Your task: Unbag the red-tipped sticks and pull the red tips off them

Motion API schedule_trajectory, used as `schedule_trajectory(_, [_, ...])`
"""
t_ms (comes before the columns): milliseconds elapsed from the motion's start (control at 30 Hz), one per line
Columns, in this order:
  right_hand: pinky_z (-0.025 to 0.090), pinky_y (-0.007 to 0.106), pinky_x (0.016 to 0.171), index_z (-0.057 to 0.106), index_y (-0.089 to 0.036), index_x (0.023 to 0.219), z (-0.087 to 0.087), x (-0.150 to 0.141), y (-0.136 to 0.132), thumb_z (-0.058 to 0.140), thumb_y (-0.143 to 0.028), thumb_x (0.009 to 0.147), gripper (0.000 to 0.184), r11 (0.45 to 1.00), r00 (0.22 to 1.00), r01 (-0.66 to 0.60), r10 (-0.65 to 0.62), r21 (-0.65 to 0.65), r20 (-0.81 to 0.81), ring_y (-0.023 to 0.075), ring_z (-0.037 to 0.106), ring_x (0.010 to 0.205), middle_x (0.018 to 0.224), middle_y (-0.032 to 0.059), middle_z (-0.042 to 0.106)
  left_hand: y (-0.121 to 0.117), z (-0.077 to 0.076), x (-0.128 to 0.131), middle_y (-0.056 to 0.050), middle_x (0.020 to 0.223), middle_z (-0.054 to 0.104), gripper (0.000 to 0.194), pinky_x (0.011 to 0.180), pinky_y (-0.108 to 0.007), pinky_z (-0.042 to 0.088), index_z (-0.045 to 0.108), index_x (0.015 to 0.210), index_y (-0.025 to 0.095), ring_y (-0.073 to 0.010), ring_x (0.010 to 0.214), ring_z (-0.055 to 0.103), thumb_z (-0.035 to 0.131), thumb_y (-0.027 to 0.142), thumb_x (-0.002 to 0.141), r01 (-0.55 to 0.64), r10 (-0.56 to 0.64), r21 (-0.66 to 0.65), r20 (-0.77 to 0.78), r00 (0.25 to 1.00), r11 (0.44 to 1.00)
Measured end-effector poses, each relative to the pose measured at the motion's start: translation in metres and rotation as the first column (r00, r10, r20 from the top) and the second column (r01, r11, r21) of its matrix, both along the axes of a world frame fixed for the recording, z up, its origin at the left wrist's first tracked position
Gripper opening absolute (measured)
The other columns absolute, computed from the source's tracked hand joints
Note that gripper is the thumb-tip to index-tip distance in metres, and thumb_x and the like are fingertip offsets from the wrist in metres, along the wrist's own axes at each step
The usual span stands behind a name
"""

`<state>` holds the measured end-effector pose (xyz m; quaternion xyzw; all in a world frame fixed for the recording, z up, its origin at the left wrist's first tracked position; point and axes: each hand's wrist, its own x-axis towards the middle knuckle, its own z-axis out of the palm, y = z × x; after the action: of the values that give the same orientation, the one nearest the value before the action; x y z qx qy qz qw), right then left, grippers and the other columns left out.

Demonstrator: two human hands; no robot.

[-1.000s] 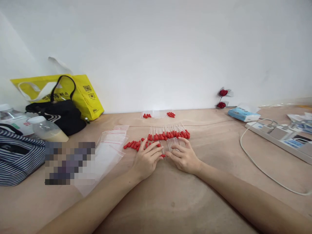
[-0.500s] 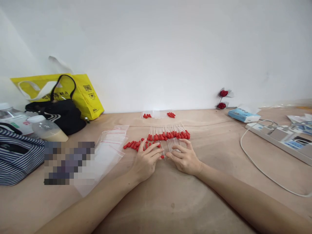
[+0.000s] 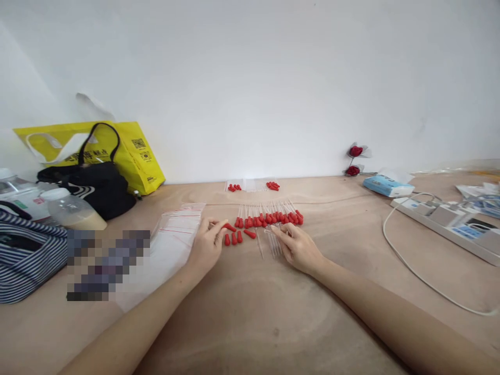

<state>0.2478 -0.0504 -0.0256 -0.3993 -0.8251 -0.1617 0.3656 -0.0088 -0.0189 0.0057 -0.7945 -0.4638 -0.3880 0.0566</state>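
Between the fingertips of my left hand (image 3: 207,242) is a red rubber bulb (image 3: 230,227), pinched and pointing right. My right hand (image 3: 299,247) is closed on a thin clear glass dropper tube (image 3: 267,231), lying roughly sideways at its fingertips. Several loose red bulbs (image 3: 234,238) lie on the table between the hands. Bare glass tubes (image 3: 274,247) lie beneath and left of my right hand, partly hidden by it. Behind them is a row of droppers (image 3: 269,219), red bulbs toward me and clear tubes pointing away.
Clear zip bags (image 3: 172,245) lie left of my left hand. Another bag with red-bulbed droppers (image 3: 250,185) rests by the wall. A yellow bag (image 3: 136,156), black bag (image 3: 97,182) and bottle (image 3: 74,208) stand left. Tissues (image 3: 388,185) and a power strip (image 3: 441,224) are right.
My left hand has moved left and now pinches a bulb. My right fingers have lifted a tube from the loose tubes. The loose bulbs on the left are fewer and lie differently.
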Motion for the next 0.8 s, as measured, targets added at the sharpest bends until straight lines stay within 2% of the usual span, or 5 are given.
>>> schedule_trajectory(133, [0.047,0.027,0.065,0.046,-0.015,0.118,-0.002,-0.008,0.003,0.034,-0.008,0.081,0.04,0.994,0.995,-0.055,0.047,-0.098,-0.083,0.0157,0.053,0.077,0.089,0.0092,0.052,0.015,0.005,-0.017,-0.008,0.09,0.053,0.033,0.069,-0.028,0.046,0.057,0.105,0.014,-0.017,0.079,0.057,0.038,0.019,0.078,-0.172,0.167,-0.128,-0.043,0.985,0.977])
schedule_trajectory(267, [0.048,0.027,0.065,0.053,-0.018,0.097,-0.002,-0.015,0.003,0.036,-0.009,0.081,0.025,0.985,0.983,-0.11,0.088,-0.137,-0.159,0.0151,0.055,0.075,0.083,0.0065,0.056,0.022,0.004,-0.026,-0.004,0.082,0.06,0.029,0.064,-0.028,0.045,0.055,0.099,0.017,-0.0164,0.07,0.058,0.046,0.025,0.073,-0.265,0.254,-0.226,-0.075,0.964,0.938])
schedule_trajectory(567, [0.047,0.027,0.073,0.055,-0.015,0.096,0.002,-0.023,0.002,0.037,-0.007,0.08,0.025,0.965,0.986,-0.158,0.144,-0.208,-0.082,0.0157,0.053,0.084,0.095,0.0097,0.054,0.02,0.01,-0.025,-0.003,0.081,0.066,0.023,0.065,-0.031,0.041,0.06,0.083,0.02,-0.0213,0.076,0.057,0.049,0.039,0.076,-0.337,0.299,-0.261,-0.174,0.938,0.905])
schedule_trajectory(633, [0.046,0.029,0.075,0.056,-0.014,0.096,0.003,-0.024,0.002,0.037,-0.007,0.08,0.026,0.958,0.987,-0.159,0.153,-0.237,-0.045,0.0166,0.051,0.087,0.098,0.0107,0.053,0.016,0.014,-0.017,-0.003,0.081,0.065,0.022,0.069,-0.033,0.039,0.061,0.081,0.021,-0.0218,0.078,0.055,0.049,0.038,0.077,-0.295,0.264,-0.176,-0.178,0.948,0.939])
schedule_trajectory(800, [0.039,0.037,0.075,0.056,-0.013,0.096,0.01,-0.026,-0.002,0.036,-0.011,0.082,0.025,0.951,0.993,-0.054,0.083,-0.304,0.083,0.0213,0.048,0.093,0.102,0.0121,0.053,0.005,0.017,0.019,-0.003,0.084,0.06,0.016,0.075,-0.034,0.036,0.064,0.083,0.024,-0.0202,0.084,0.05,0.051,0.031,0.078,0.048,-0.074,-0.085,-0.334,0.94,0.995])
